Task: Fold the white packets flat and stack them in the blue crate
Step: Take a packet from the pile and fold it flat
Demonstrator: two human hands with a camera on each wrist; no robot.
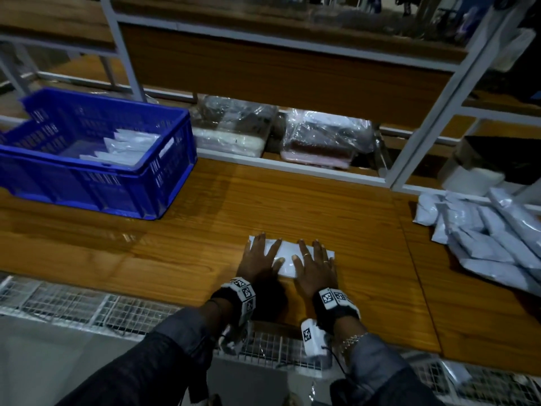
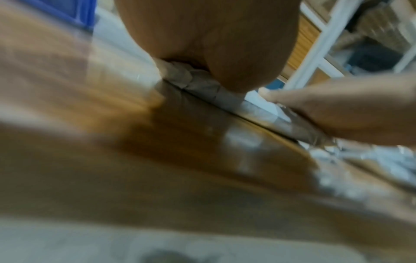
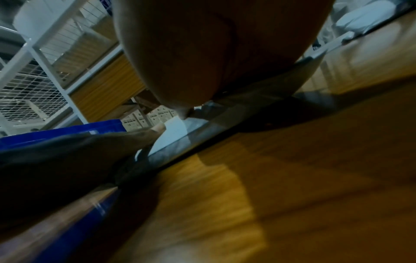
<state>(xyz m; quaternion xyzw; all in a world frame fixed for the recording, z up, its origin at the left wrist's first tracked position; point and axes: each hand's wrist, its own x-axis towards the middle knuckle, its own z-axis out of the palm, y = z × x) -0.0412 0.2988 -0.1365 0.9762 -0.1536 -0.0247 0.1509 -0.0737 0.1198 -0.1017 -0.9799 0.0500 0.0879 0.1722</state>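
Clear-wrapped bundles sit on a shelf.

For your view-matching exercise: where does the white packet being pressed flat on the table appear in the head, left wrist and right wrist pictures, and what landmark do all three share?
Head: the white packet lies low and centre, under the left hand and right hand.
Left wrist: right of centre, a pale strip under the palm.
Right wrist: centre-left, below the palm.
Shared landmark: the blue crate, also seen at and.

no readable text, only black-and-white square code markers on wristbands
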